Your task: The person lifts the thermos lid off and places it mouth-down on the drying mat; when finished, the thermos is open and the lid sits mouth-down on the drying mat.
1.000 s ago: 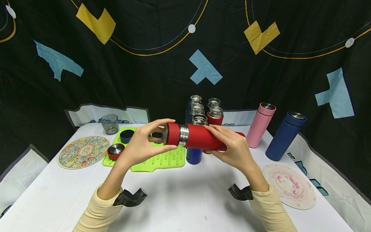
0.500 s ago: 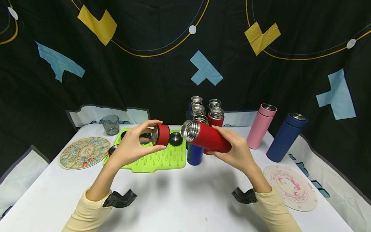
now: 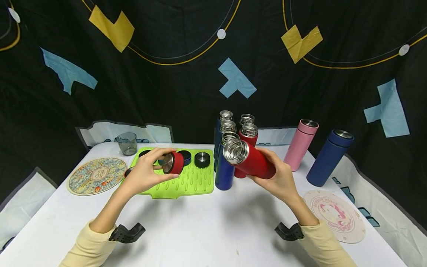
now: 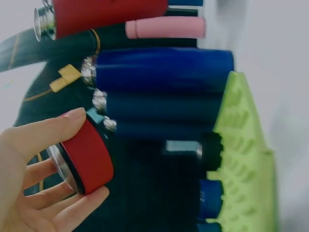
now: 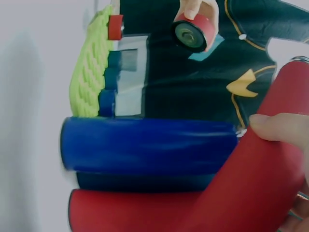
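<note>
In the head view the left hand (image 3: 145,171) pinches a red lid (image 3: 178,163) between thumb and fingers, above the green mat (image 3: 197,185). The left wrist view shows the lid (image 4: 91,159) tilted, its metal face toward the palm. To the right, the right hand (image 3: 278,178) grips a red bottle (image 3: 258,163) held in the air, tilted, its uncapped metal mouth toward the left. In the right wrist view the thumb lies along the red bottle (image 5: 256,169). Lid and bottle are apart.
Uncapped blue bottles (image 3: 225,170) and red bottles (image 3: 248,139) stand behind the held bottle. Black and blue lids (image 3: 202,160) sit on the mat. A glass (image 3: 126,144) and round mat (image 3: 96,176) are left; pink (image 3: 301,144) and blue (image 3: 329,157) capped bottles and a pale coaster (image 3: 334,216) are right.
The red lid has come off the red bottle. The left hand has moved left with the lid, and the right hand has shifted slightly right with the bottle, its mouth now turned toward the camera.
</note>
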A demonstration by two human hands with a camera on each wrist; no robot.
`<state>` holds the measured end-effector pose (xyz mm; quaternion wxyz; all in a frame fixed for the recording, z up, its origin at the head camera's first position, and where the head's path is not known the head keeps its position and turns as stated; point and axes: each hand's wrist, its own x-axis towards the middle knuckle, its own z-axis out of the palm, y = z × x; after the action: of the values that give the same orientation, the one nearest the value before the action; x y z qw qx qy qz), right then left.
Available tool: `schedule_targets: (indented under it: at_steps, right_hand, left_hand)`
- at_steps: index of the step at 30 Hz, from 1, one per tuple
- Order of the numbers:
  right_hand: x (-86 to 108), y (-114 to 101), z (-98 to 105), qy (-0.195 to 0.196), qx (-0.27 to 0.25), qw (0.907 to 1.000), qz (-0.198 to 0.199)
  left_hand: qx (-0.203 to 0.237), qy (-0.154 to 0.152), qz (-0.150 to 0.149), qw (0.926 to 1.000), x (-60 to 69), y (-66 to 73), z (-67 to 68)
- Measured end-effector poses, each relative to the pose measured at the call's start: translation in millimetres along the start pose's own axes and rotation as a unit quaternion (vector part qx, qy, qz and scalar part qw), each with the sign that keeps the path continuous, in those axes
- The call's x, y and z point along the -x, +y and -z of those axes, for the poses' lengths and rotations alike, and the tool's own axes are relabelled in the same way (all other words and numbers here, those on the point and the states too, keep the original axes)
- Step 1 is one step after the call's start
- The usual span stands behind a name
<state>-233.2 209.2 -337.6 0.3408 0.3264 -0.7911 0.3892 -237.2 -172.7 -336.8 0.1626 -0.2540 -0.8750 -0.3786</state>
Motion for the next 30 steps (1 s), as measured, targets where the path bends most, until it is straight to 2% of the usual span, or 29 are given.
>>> schedule_targets:
  at_steps: [5,10,13,18,21,26,30]
  right_hand:
    - [-0.5,-11.7,8.6,0.023,-0.003,0.9994,-0.026]
    - [1.2,-3.1,13.8,0.061,-0.001,0.9973,-0.041]
    - [2.5,6.7,15.1,0.083,-0.016,0.9940,-0.069]
    - [3.6,23.4,15.3,0.107,-0.060,0.9833,-0.135]
    - [2.9,32.3,14.3,0.122,-0.075,0.9772,-0.157]
    - [-0.7,44.2,11.3,0.151,-0.071,0.9665,-0.195]
    - [-7.5,53.5,6.7,0.169,-0.087,0.9511,-0.244]
  left_hand:
    - [-0.009,-0.011,0.019,0.9997,6.4,-18.8,-3.9]
    - [-0.028,-0.015,0.025,0.9992,11.1,-40.0,-8.3]
    - [-0.048,-0.014,0.020,0.9985,12.9,-51.8,-10.3]
    - [-0.082,-0.013,0.020,0.9963,15.5,-69.3,-14.2]
    - [-0.092,-0.011,0.028,0.9954,16.5,-77.1,-15.6]
    - [-0.117,-0.014,0.036,0.9924,17.0,-84.4,-16.1]
    - [-0.123,-0.021,0.048,0.9910,16.7,-87.2,-16.5]
